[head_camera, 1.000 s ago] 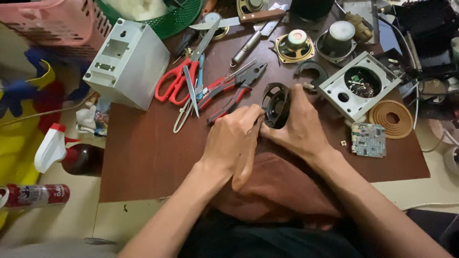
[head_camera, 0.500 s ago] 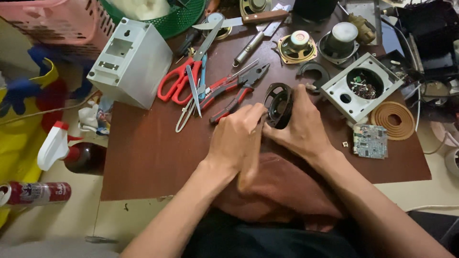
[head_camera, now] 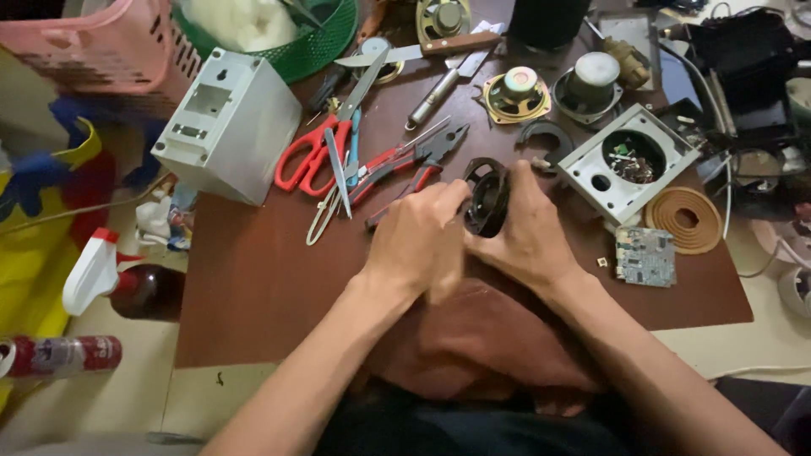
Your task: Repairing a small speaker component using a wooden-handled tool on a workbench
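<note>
A round black speaker frame [head_camera: 488, 196] stands on edge over the brown table [head_camera: 253, 287], held between both hands. My right hand [head_camera: 528, 232] wraps its right side from behind. My left hand [head_camera: 418, 241] grips its left rim with curled fingers. Just left of the hands lie red-handled pliers [head_camera: 405, 165], red scissors [head_camera: 317, 148] and tweezers [head_camera: 334, 190]. A brown cloth [head_camera: 481, 338] lies under my wrists at the table's near edge.
A white plastic box [head_camera: 228, 127] stands at the left. A white speaker front panel [head_camera: 629, 160], a small circuit board [head_camera: 645, 256] and a coil of copper-coloured wire [head_camera: 686, 219] lie to the right. Loose speakers [head_camera: 517, 91], a knife [head_camera: 422, 51] and baskets [head_camera: 279, 34] sit at the back.
Both hands stay on the black speaker frame, with only small shifts of the fingers. The view has moved slightly.
</note>
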